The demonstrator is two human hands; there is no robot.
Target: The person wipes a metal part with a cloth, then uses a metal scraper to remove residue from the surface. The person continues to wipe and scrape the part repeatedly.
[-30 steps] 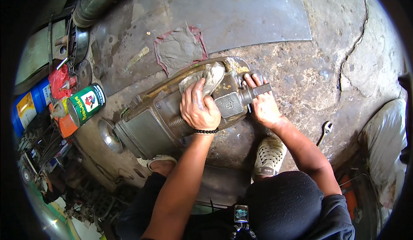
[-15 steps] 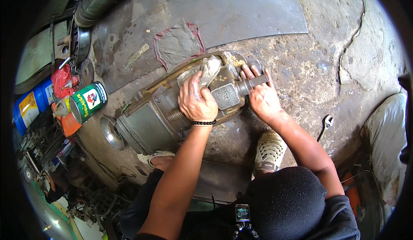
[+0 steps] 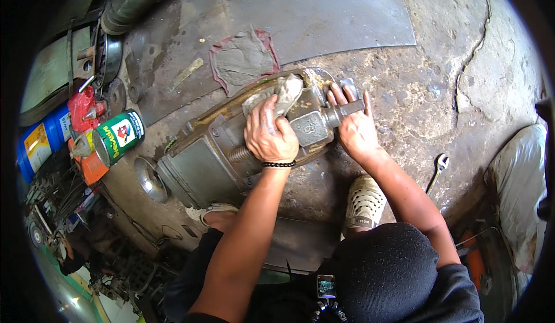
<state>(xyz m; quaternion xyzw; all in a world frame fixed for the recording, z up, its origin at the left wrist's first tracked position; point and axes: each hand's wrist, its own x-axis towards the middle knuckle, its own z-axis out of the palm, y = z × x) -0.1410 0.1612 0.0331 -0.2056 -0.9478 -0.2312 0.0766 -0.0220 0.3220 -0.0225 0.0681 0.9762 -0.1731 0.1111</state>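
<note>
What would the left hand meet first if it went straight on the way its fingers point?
The left hand would likely meet the pale rag first, bunched at its fingertips. Farther on, the red-edged cloth seems roughly in line, though depth is unclear.

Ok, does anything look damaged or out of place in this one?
Yes: the floor looks damaged, with a dark, jagged crack running down it at the right of the view. Below that, a wrench lies by itself on the floor, though it may simply have been set down.
</note>
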